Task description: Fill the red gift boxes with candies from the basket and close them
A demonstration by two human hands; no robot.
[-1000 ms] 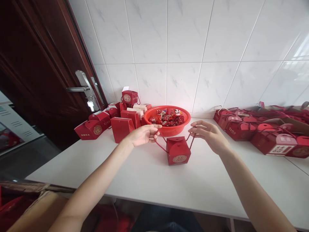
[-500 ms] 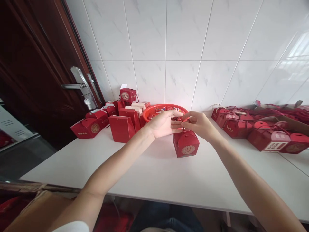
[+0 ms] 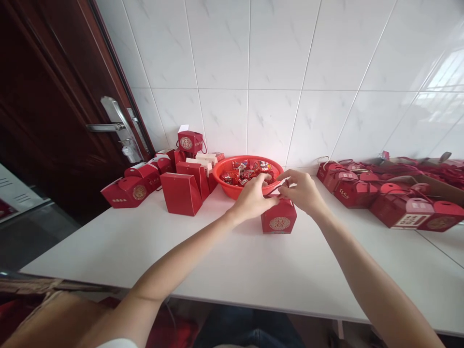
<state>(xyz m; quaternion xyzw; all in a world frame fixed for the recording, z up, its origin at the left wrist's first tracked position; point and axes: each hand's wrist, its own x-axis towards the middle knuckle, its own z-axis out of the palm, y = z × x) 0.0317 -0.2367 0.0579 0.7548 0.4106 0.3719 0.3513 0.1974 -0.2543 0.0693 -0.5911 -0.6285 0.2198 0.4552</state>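
Note:
A small red gift box (image 3: 278,221) with a round gold emblem stands upright on the white table (image 3: 217,261). Fingers of my left hand (image 3: 253,195) are closed at the left side of its top flaps. On the other side, my right hand (image 3: 300,191) has thumb and fingers pinched at the top, where a dark cord seems to show. The fingertips partly cover the flaps. Just behind the hands sits a red plastic basket (image 3: 232,193) with wrapped sweets (image 3: 246,174) in it.
Red boxes (image 3: 181,193) with slanted tops stand left of the basket, with a corded box (image 3: 190,141) above them. Further left are several closed boxes (image 3: 132,191). More corded boxes (image 3: 402,208) line the right side. A cardboard carton (image 3: 61,319) is at lower left.
My left hand has gone from outstretched fingers to a closed grip lower on the box's top. The box has shifted slightly left, and more of the sweets show.

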